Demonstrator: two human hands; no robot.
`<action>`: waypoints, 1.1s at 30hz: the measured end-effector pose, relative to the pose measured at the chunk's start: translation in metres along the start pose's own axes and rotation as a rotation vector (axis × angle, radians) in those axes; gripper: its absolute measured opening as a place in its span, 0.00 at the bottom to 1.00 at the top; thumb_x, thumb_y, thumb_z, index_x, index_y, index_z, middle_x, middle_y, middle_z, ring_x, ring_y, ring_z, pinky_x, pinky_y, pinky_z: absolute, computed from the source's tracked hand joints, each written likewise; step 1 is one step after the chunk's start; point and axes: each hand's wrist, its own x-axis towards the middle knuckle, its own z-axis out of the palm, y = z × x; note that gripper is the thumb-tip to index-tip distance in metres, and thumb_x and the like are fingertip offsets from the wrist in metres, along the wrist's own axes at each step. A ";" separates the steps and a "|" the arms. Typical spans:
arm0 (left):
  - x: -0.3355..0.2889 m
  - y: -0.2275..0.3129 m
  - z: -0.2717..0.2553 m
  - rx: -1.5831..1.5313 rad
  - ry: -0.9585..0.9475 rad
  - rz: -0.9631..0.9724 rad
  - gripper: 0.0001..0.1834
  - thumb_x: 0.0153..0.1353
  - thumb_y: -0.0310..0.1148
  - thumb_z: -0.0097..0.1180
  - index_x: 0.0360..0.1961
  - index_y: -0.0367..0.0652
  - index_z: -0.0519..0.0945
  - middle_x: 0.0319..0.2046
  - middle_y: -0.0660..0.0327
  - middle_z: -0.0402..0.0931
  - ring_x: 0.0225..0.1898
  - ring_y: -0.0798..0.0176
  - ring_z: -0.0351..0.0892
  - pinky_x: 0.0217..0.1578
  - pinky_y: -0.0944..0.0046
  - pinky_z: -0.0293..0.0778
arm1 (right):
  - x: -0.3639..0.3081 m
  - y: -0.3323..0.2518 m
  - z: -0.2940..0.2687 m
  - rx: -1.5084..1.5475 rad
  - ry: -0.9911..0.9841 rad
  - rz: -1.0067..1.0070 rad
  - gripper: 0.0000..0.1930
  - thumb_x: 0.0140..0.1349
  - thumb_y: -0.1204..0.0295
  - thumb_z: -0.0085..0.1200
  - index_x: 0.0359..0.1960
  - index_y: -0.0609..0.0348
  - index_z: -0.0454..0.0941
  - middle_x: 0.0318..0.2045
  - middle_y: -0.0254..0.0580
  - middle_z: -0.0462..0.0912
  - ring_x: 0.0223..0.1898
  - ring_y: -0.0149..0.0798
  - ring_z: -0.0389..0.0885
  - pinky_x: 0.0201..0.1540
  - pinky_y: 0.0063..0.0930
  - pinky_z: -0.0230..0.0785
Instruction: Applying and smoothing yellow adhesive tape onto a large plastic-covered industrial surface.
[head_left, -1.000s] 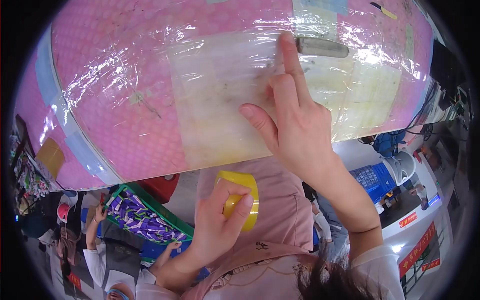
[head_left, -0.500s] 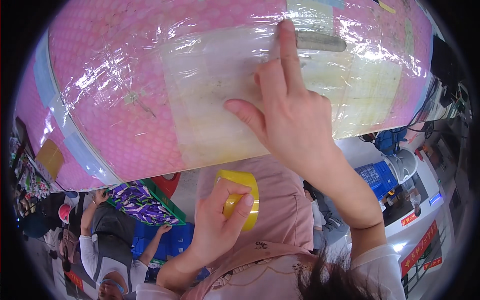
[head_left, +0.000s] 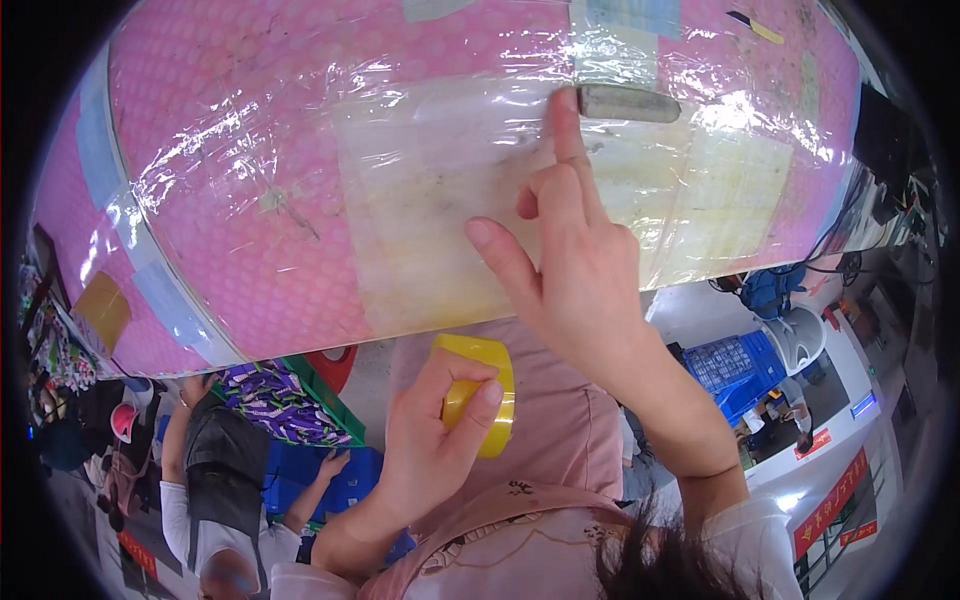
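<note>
My left hand [head_left: 435,425] is closed around a roll of yellow tape [head_left: 500,400], held over my lap just below the table's near edge. Over the tabletop, my right hand [head_left: 585,260] has its index finger stretched forward and its thumb spread, with the other fingers curled. That fingertip is at the left end of a grey, worn oblong strip [head_left: 630,103]; whether it presses on the surface cannot be seen. The pink tabletop [head_left: 250,240] has a glossy clear covering, with a yellowed cream patch [head_left: 430,230] under my right hand.
A small yellow-and-black cutter-like tool [head_left: 757,27] lies at the far right of the table. Beyond the near edge at left, a person [head_left: 225,480] handles a green crate [head_left: 325,400] of purple packets. Blue crates [head_left: 725,370] stand at right.
My right fingertip has drawn back toward me, from beyond the grey strip to its left end. My left hand keeps the tape roll in place. The view has shifted slightly.
</note>
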 end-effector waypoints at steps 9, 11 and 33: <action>0.002 0.008 0.006 -0.103 0.182 -0.072 0.08 0.64 0.33 0.55 0.39 0.40 0.74 0.27 0.56 0.78 0.28 0.64 0.79 0.30 0.66 0.73 | -0.019 -0.014 -0.055 0.479 -0.468 0.252 0.10 0.62 0.76 0.52 0.44 0.66 0.73 0.44 0.42 0.79 0.33 0.28 0.72 0.34 0.20 0.66; 0.004 0.015 0.007 -0.138 0.186 -0.086 0.08 0.64 0.33 0.55 0.38 0.40 0.73 0.27 0.56 0.78 0.28 0.62 0.79 0.30 0.65 0.72 | -0.012 -0.010 -0.055 0.607 -0.575 0.414 0.15 0.60 0.78 0.51 0.49 0.62 0.76 0.44 0.39 0.79 0.40 0.30 0.72 0.41 0.24 0.66; 0.007 0.035 -0.002 0.154 0.107 -0.016 0.15 0.59 0.30 0.57 0.46 0.40 0.73 0.33 0.49 0.79 0.33 0.46 0.82 0.32 0.59 0.75 | -0.015 -0.018 -0.032 0.421 -0.452 -0.098 0.07 0.48 0.81 0.62 0.28 0.61 0.77 0.22 0.40 0.72 0.23 0.41 0.73 0.25 0.32 0.66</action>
